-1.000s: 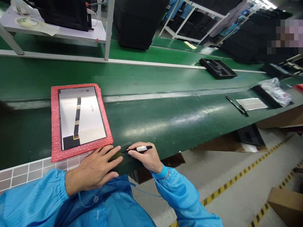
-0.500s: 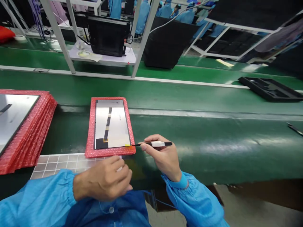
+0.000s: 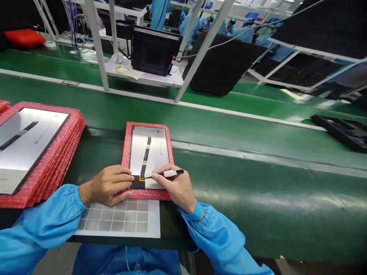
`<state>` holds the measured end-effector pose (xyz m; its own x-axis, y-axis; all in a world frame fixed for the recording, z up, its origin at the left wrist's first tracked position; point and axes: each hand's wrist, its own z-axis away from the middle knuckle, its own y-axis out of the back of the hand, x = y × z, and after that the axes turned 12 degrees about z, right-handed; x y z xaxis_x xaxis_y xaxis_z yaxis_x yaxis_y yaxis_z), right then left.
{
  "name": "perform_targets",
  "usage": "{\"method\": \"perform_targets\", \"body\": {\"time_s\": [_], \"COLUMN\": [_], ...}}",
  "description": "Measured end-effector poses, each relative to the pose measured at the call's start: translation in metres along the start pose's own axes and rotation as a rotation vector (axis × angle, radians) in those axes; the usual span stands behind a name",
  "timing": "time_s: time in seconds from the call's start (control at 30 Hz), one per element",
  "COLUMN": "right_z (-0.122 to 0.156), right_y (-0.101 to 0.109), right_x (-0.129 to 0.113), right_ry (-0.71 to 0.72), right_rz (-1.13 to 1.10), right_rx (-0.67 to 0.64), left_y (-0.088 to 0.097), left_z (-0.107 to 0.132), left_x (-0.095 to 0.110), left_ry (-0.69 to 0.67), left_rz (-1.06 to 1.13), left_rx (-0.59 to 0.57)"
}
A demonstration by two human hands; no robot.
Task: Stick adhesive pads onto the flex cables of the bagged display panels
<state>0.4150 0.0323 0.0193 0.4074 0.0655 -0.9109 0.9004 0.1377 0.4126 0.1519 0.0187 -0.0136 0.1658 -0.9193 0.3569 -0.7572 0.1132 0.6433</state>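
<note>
A display panel [image 3: 156, 152], silver-backed with a dark flex cable [image 3: 146, 154] along it, lies on a red bubble-wrap sheet [image 3: 156, 195]. In my right hand [image 3: 179, 189] are black-and-white tweezers [image 3: 173, 173]. Their thin tip reaches the yellow tape [image 3: 142, 178] at the cable's lower end. My left hand [image 3: 110, 186] rests at the panel's lower left corner, fingers stretched out and its fingertips on or beside the edge. Below the panel lies a white sheet with grey squares [image 3: 153, 225], partly covered by the left hand and sleeve.
To the left stands a stack of red bubble-wrap sheets [image 3: 64, 152] with another display panel [image 3: 43, 133] on top. A black tray [image 3: 344, 131] sits at the far right of the green table. Behind a white frame [image 3: 197, 53] stands a monitor [image 3: 155, 49]; people in blue work farther back.
The tweezers have moved left from the panel's lower right corner to the cable end. My left hand has moved up and left to the panel's edge. The camera view has shifted.
</note>
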Motion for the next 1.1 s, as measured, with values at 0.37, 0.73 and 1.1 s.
{"method": "perform_targets", "body": {"time_s": [0.37, 0.73, 1.1], "right_z": [0.0002, 0.0025, 0.0024], "right_y": [-0.0005, 0.0008, 0.0002], "right_x": [0.0082, 0.0086, 0.0065], "right_ry": [-0.012, -0.011, -0.011], "right_rz": [0.057, 0.109, 0.095], "right_rx": [0.018, 0.033, 0.025], "left_y": [0.0011, 0.0015, 0.0023], "left_z": [-0.0005, -0.0011, -0.0006], "left_x": [0.0012, 0.0021, 0.0020], "left_ry": [0.031, 0.046, 0.031], "left_rz": [0.000, 0.002, -0.022], "left_rx": [0.015, 0.019, 0.013]}}
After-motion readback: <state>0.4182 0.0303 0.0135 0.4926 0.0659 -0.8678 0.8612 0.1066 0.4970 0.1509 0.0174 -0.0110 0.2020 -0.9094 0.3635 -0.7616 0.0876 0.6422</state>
